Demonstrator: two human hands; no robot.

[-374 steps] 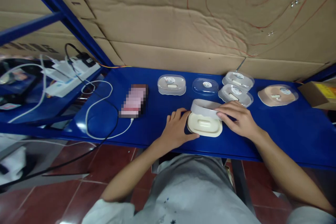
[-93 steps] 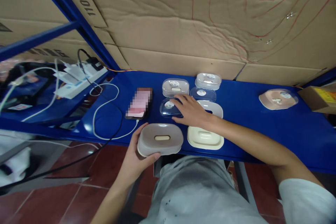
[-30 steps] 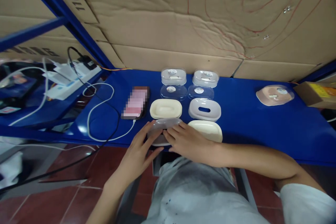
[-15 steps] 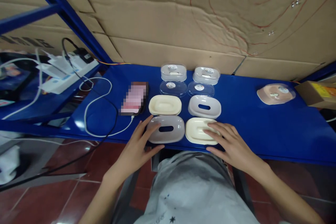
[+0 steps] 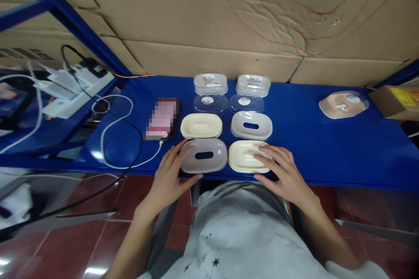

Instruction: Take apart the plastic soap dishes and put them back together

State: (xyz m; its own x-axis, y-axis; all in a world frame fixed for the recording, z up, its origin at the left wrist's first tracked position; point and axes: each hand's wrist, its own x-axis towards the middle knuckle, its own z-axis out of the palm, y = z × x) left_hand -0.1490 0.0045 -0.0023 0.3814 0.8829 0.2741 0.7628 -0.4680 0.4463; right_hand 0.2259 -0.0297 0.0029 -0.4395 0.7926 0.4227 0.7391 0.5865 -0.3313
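Note:
My left hand, fingers spread, rests at the left side of a grey oval plastic tray with a slot, its fingertips over the rim. Over the right end of a cream oval dish are the fingers of my right hand, also spread. Whether the fingertips press on the dishes I cannot tell. Behind these two lie another cream dish on the left and a pale grey slotted tray on the right.
Two clear lids and two lidded clear boxes stand farther back. A phone with a white charging cable lies left. At the right are a pinkish covered box and a cardboard carton. A power strip sits far left.
The view has shifted slightly, so the table and dishes appear a little higher and farther left. Both hands keep nearly the same places beside the front dishes.

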